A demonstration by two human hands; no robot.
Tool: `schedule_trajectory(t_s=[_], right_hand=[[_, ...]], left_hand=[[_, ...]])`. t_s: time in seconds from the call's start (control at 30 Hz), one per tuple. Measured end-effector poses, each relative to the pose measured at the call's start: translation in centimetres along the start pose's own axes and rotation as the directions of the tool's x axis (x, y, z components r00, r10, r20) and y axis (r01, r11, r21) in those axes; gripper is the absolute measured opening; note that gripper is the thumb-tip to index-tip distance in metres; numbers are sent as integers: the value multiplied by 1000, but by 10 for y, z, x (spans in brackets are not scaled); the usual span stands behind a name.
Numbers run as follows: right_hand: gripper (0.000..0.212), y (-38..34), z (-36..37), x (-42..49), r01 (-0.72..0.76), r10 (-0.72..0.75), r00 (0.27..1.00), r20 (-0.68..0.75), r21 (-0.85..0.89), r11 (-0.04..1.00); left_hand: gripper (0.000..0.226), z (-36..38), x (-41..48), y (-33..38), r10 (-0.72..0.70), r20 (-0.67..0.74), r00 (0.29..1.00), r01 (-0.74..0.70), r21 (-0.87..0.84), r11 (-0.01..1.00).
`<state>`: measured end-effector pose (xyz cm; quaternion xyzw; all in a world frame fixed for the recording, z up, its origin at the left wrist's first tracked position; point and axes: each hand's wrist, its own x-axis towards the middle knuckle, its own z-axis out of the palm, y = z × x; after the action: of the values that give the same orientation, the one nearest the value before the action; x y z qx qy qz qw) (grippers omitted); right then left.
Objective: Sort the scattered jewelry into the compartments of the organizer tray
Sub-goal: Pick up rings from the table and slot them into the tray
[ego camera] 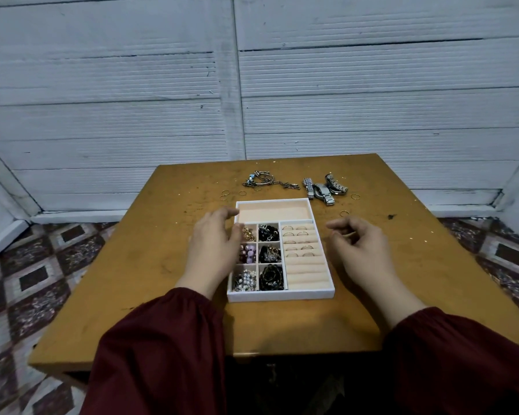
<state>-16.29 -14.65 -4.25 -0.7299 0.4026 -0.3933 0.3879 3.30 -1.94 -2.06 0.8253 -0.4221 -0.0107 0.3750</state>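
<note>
- Right hand (363, 250): the fingers (337, 226) were curled and pinched a thin gold ring (350, 234), just right of the tray (282, 295).
- Left hand (213, 247): its relaxed fingers held nothing and lay over the tray's left wall.
- The tray sat mid-bench (150, 250), its small compartments filled.
- Loose rings (226, 193), bracelets (259, 181) and watches (322, 189) lay beyond the tray.

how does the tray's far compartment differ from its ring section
The far compartment is flat-bottomed and holds nothing; the ring section is ridged into rolls, with rings slotted in its farther rows. The far compartment spans the tray's width; the ring section runs down its right side. Both are peach-lined.
</note>
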Motion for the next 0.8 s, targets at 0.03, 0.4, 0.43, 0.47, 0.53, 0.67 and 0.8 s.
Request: schedule_trajectory(t_s=[0.03, 0.4, 0.43, 0.47, 0.53, 0.67, 0.8], right_hand=[[23, 3, 0, 2, -10, 10, 1000, -22, 24, 1000], [18, 38, -26, 41, -85, 106, 981, -165, 128, 988], [18, 41, -29, 45, -95, 118, 978, -171, 139, 986], [19, 44, -32, 49, -99, 125, 976, -177, 148, 984], [19, 48, -35, 56, -100, 129, 975, -182, 163, 982], [17, 57, -37, 72, -124, 161, 968, -194, 190, 974], [15, 63, -36, 88, -129, 168, 963, -211, 190, 973]], left_hand=[[28, 3, 2, 9, 36, -8, 999, -36, 2, 999], [25, 62, 40, 99, 315, 181, 932, -343, 150, 927], [26, 69, 45, 103, 315, 217, 924, -356, 187, 915], [26, 76, 50, 107, 311, 254, 916, -367, 217, 904], [25, 91, 59, 113, 298, 319, 900, -387, 265, 883], [26, 121, 70, 122, 296, 407, 864, -452, 370, 811], [31, 142, 80, 128, 285, 456, 843, -492, 443, 749]])
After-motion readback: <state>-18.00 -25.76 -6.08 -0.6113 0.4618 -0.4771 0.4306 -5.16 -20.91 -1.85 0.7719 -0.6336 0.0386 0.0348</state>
